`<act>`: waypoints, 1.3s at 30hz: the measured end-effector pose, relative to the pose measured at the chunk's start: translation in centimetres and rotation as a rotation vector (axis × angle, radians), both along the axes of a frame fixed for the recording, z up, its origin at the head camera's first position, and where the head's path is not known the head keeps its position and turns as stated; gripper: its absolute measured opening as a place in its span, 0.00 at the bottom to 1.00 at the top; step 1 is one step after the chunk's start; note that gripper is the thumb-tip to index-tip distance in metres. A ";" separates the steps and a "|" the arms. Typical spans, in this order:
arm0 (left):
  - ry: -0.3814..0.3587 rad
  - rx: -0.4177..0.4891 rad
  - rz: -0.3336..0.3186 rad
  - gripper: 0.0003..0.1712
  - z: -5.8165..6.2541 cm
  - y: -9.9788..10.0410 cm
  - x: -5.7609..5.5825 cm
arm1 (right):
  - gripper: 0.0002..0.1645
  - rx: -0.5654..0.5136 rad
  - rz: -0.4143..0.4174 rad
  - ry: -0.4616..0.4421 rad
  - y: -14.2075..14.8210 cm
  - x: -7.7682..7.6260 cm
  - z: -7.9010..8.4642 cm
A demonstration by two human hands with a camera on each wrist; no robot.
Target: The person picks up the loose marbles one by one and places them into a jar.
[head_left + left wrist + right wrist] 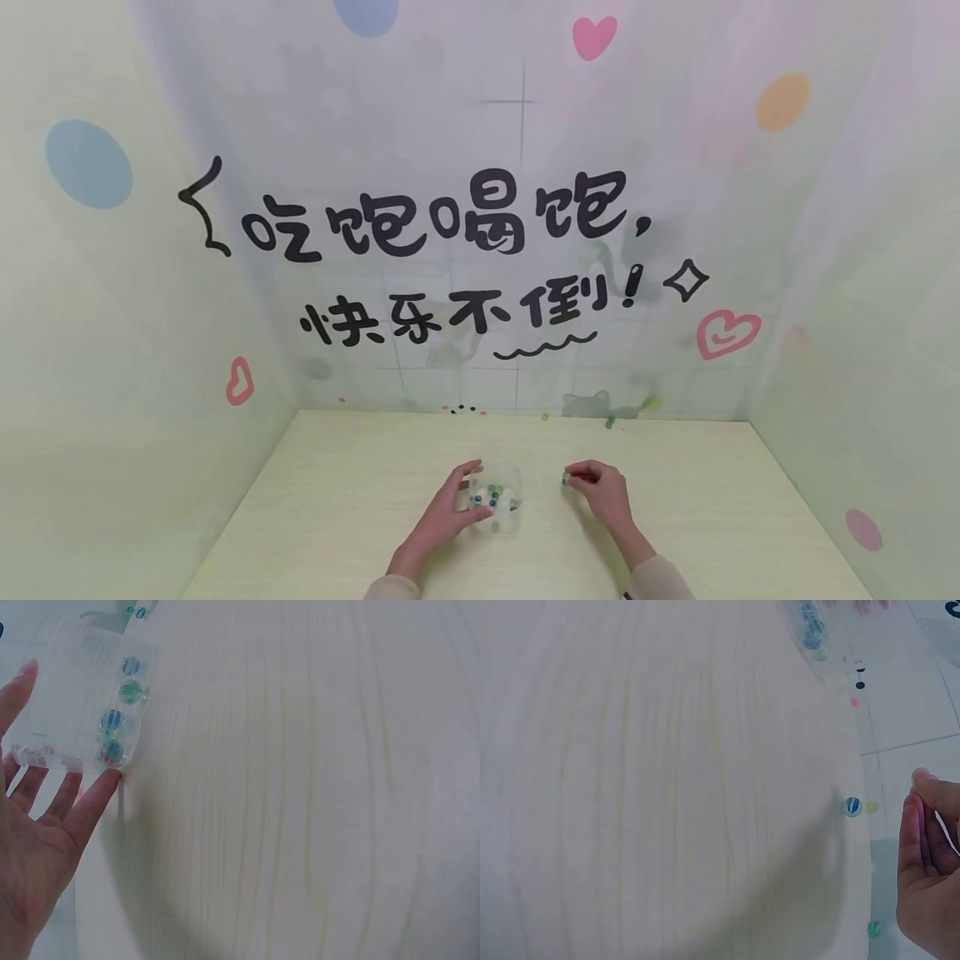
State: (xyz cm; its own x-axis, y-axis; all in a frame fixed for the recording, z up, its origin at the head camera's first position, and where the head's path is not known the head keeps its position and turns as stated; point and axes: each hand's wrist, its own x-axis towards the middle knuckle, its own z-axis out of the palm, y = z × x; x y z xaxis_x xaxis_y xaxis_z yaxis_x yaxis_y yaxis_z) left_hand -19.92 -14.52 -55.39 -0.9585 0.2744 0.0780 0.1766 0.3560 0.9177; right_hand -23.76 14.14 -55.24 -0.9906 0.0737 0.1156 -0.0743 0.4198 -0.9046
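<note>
My left hand (447, 510) grips a clear plastic container (509, 523), thumb at the near side and fingers around the left and far side. Several green and blue glass marbles (492, 493) lie inside it. The left wrist view shows these marbles (130, 691) through the container's wall, the left hand's fingers (94, 806) under it. To the right of the container, my right hand (606, 493) pinches a small clear marble (919, 774) between thumb and index fingertips. A blue-striped marble (852, 807) shows on the table close to those fingertips.
The pale wood-grain table (360, 467) ends at a printed cloth backdrop (420, 367) with lettering, and cloth walls stand at both sides. A green marble (610, 422) lies at the table's back edge, right of the middle.
</note>
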 end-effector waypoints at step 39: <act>-0.011 -0.038 0.029 0.44 0.2 0.2 0.1 | 0.08 0.039 0.251 0.177 -5.9 2.3 2.7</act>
State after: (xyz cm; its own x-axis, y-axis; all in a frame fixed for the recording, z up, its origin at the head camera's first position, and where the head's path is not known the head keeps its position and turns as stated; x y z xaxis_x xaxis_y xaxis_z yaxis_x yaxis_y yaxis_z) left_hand -19.81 -14.30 -55.22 -0.9668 0.2489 0.0571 0.1553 0.3955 0.9053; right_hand -21.42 8.22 -52.55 -0.9414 -0.1789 0.2861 -0.3353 0.4019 -0.8521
